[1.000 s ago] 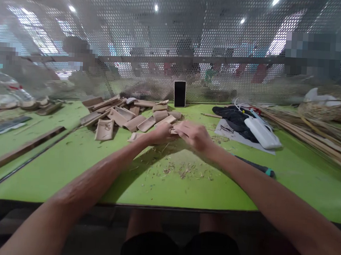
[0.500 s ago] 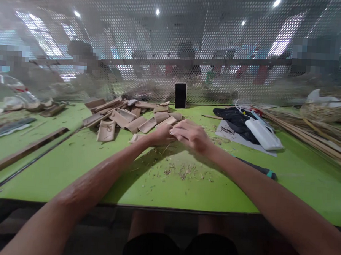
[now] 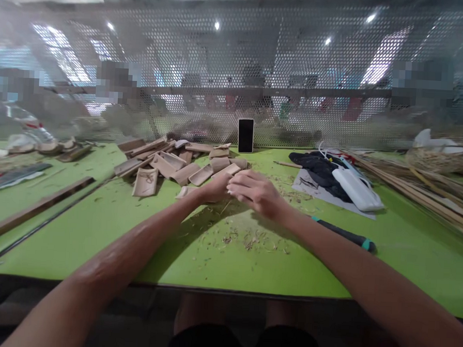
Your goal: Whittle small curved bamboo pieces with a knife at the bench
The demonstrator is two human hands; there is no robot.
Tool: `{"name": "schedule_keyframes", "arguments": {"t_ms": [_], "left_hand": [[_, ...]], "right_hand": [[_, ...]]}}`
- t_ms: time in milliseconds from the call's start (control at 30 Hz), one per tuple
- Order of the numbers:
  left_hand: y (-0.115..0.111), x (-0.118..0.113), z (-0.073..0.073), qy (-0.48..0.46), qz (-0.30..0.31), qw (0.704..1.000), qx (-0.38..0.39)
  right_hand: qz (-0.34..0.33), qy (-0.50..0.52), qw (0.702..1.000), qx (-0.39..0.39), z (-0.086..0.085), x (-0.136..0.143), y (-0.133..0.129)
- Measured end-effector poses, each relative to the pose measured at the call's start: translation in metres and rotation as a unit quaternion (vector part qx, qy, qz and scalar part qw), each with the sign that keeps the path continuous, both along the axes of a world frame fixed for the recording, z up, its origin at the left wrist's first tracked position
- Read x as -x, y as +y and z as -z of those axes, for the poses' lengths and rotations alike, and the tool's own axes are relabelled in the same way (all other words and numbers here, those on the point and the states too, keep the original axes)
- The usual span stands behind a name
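Observation:
My left hand and my right hand meet above the green table, just in front of a heap of split bamboo pieces. Both are closed, with fingertips pressed together. Whatever lies between them is hidden by the fingers. Small shavings are scattered on the tabletop below and nearer to me. Beside my right forearm lies a black and green tool handle; its other end is out of sight behind the arm.
A phone stands upright against the perforated metal screen. To the right are a dark cloth, a white power bank-like block and long bamboo strips. At left lies a wooden strip. People sit beyond the screen.
The view has tilted up slightly. My hands stay together, the right one turned a little, and its forearm has shifted so that more of the black and green handle shows.

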State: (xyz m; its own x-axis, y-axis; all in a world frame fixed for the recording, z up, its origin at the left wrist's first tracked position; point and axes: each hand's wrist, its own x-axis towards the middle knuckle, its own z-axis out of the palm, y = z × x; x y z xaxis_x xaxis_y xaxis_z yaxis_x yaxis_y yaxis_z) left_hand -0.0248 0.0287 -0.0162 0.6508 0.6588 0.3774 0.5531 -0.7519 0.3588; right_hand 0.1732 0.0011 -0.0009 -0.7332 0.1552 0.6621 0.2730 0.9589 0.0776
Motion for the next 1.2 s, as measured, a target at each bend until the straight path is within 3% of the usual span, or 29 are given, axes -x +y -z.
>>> {"name": "schedule_keyframes", "arguments": {"t_ms": [267,500,667,867,1000,1200], "left_hand": [[0.005,0.0,-0.001,-0.024,-0.017,1.0,0.005],[0.01,0.005,0.007,-0.066,-0.007,0.998,-0.016],[0.008,0.002,0.003,-0.074,0.006,0.997,-0.013],[0.002,0.002,0.001,-0.051,-0.044,0.997,0.048],[0.005,0.004,0.005,-0.059,-0.021,0.998,0.01],[0.006,0.006,0.004,-0.047,-0.005,0.999,0.015]], "right_hand": [[0.009,0.035,0.999,0.036,0.005,0.0,0.009],[-0.032,0.075,0.993,0.091,0.012,0.004,0.015],[-0.054,0.088,0.99,0.101,0.007,0.005,0.013],[-0.001,0.107,0.986,0.126,0.006,0.004,0.007],[-0.039,0.089,0.989,0.116,0.004,0.004,0.005],[-0.025,0.09,0.986,0.137,0.006,0.01,0.001]]}}
